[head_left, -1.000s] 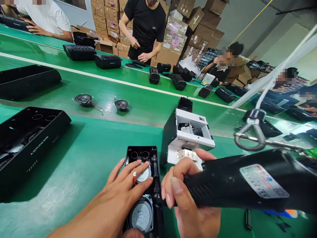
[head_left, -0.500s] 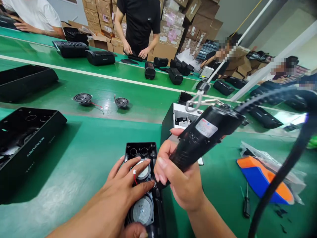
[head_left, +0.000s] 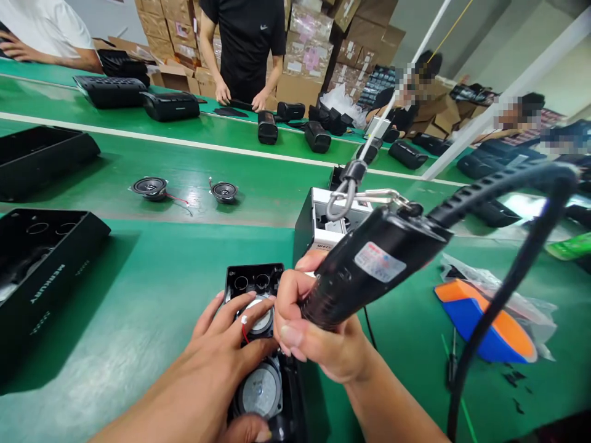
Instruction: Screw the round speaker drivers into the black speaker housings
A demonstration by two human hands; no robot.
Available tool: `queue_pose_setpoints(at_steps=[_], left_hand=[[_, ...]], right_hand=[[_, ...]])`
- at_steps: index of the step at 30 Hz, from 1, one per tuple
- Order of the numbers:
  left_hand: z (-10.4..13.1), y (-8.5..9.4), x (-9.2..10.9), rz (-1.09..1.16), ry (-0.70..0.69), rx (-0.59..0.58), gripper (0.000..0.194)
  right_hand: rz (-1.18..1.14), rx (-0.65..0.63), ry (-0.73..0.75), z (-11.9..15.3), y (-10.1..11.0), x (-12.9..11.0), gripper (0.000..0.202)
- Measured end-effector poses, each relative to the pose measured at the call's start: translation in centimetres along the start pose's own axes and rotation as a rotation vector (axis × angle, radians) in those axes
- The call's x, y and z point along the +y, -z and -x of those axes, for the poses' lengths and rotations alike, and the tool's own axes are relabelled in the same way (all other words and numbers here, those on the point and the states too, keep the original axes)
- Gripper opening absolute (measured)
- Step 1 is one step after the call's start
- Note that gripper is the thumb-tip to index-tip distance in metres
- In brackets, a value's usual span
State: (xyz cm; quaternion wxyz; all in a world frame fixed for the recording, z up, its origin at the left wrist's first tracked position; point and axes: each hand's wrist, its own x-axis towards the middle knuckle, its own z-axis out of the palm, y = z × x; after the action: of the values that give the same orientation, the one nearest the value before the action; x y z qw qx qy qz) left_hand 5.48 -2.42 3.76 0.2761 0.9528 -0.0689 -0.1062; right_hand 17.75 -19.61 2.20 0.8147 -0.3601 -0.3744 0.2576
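My right hand [head_left: 318, 335] is wrapped round a black electric screwdriver [head_left: 364, 264], which tilts down to the left and has a cable at its upper end. Its tip is hidden behind my fingers, at the right edge of a black speaker housing [head_left: 233, 274]. Spread over that housing, my left hand [head_left: 231, 335] rests its fingertips on and beside the upper speaker driver [head_left: 262, 320]. The lower speaker driver [head_left: 260, 391] shows its round metal back above the left thumb. A red wire with a white connector [head_left: 244, 321] sticks up between the fingers.
Two loose speaker drivers [head_left: 150, 187] lie beyond, and open black housings [head_left: 60, 283] stand at left. Behind my right hand is a white-and-black box [head_left: 318, 215]. At right are an orange-and-blue piece [head_left: 484, 320] and a hand screwdriver [head_left: 451, 369]. Co-workers stand across the bench.
The electric screwdriver and my right hand have shifted slightly left and down in the view, which itself has moved a little. The left hand stays spread on the housing.
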Motion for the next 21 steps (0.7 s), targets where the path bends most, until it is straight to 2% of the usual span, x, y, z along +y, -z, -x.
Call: queue_pose_setpoints(at_steps=[4,9,12,15,18,21], left_hand=[[0.1,-0.5,-0.7,0.004,-0.062,0.012,0.098],[0.3,-1.7,-0.8,-0.048,-0.067,0.157,0.108],[0.2,-2.4,-1.3,-0.105,-0.076,0.162,0.115],[0.2,-3.0,-2.9,-0.149,-0.116,0.152,0.104],[0.2,-3.6,-4.8,-0.168,-0.15,0.21,0.086],[0.2,-4.0,-5.5,-0.143,-0.151,0.258,0.072]], right_hand=[[0.063,-0.027,-0.017,0.4,-0.2,0.1,0.057],[0.141,-0.027,0.002,0.2,-0.1,0.4,0.047],[0.192,-0.005,0.037,-0.1,-0.6,0.2,0.049],[0.242,0.027,0.057,-0.1,-1.6,0.0,0.055],[0.274,0.067,0.107,0.2,-2.7,-0.2,0.056],[0.274,0.285,0.303,0.4,-3.1,-1.6,0.059]])
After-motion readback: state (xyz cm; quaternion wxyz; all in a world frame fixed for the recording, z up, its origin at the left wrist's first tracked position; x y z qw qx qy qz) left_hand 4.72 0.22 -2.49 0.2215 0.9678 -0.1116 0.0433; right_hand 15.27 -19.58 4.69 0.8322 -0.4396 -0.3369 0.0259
